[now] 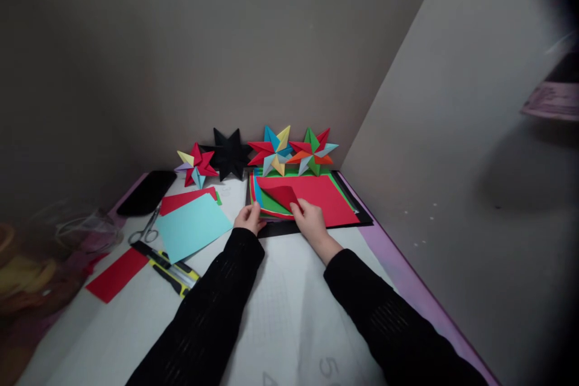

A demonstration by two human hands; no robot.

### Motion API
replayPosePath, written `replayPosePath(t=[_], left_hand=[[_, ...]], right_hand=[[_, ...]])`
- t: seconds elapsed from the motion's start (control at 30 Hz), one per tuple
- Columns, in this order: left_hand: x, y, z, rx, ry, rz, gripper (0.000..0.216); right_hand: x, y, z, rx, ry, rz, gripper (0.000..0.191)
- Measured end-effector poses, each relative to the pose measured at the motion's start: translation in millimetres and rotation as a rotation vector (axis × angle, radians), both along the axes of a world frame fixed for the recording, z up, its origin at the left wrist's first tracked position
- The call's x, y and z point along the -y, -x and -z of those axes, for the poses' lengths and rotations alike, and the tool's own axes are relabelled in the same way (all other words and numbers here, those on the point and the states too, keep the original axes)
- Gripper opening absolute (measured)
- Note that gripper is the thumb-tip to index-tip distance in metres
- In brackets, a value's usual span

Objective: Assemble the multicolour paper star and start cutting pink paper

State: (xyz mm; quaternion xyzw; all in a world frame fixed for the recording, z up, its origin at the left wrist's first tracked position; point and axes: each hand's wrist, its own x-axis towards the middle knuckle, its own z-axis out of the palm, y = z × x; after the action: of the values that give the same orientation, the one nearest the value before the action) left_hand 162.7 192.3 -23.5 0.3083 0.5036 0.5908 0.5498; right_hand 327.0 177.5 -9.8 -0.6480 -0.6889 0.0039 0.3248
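A stack of coloured paper sheets [325, 202] lies at the back of the table, red on top, on a black sheet. My right hand [310, 220] pinches the near left corner of the top red sheet [283, 195] and curls it up and back. My left hand [249, 217] rests on the stack's near left edge, fingers bent onto the sheets beneath. Both arms wear black sleeves.
Several folded paper stars [271, 151] lean against the back wall. Left of the stack lie a light blue sheet [192, 226], red sheets [118, 274], scissors [147, 229], a yellow-black utility knife [169, 265] and a black case [147, 192]. A grey partition [452, 193] rises on the right.
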Motion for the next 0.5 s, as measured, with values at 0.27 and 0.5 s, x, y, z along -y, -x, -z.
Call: replayPosePath(t=[0.27, 0.5], left_hand=[[-3.2, 4.3, 14.7, -0.014, -0.099, 0.054, 0.048], [-8.4, 4.0, 23.7, -0.098, -0.159, 0.039, 0.043]], right_hand=[[8.5, 2.3, -7.3, 0.226, -0.106, -0.247, 0.048], [3.7, 13.7, -9.5, 0.270, -0.116, -0.179, 0.029]])
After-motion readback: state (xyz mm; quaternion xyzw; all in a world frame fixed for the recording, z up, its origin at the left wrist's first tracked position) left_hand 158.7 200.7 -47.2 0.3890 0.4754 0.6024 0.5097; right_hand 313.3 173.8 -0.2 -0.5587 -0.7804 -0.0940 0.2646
